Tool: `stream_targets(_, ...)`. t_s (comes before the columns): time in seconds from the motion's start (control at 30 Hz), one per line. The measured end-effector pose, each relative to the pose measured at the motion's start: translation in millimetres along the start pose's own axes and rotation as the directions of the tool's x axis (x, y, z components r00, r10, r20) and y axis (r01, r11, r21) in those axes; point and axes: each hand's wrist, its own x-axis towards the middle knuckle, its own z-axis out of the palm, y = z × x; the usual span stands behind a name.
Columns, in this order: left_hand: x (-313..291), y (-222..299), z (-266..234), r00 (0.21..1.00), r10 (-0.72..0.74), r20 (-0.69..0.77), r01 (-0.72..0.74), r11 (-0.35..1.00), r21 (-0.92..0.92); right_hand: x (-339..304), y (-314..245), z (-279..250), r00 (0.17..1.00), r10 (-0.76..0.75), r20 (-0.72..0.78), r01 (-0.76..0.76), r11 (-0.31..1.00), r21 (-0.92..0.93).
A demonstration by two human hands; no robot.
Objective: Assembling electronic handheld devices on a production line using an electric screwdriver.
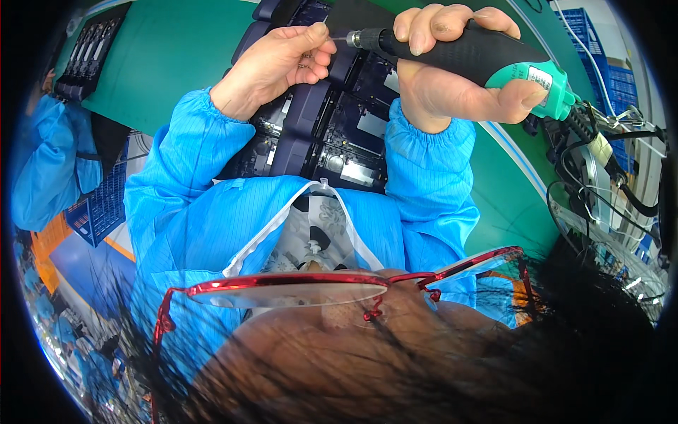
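My right hand is wrapped round an electric screwdriver with a black grip and a green rear end. The tool lies roughly level, its metal nose and thin bit aimed left. At the bit's tip, my left hand has thumb and forefinger pressed together, the other fingers curled in. Whether a small part sits in that pinch is too small to tell. Under both hands, a dark tray holds several black electronic assemblies with silvery plates, partly hidden by my sleeves.
A green work surface spreads beneath the tray. Another dark rack of parts stands at the far left, near a person's blue sleeve. Blue crates and tangled cables are at the right. A blue basket sits lower left.
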Motion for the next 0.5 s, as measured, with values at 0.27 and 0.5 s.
stream_targets(0.27, -1.1, -1.2, -5.7, 0.998, 0.049, 0.039, -0.048, 0.998, -0.028, 3.3, -7.5, -1.1, 1.000, -0.008, -0.015, 0.008, 1.000, -0.015)
stream_targets(0.5, 5.8, 8.6, -17.4, 0.980, 0.104, -0.172, -0.140, 0.969, -0.206, -2.2, -22.4, -33.3, 0.982, 0.187, -0.027, -0.184, 0.914, -0.363)
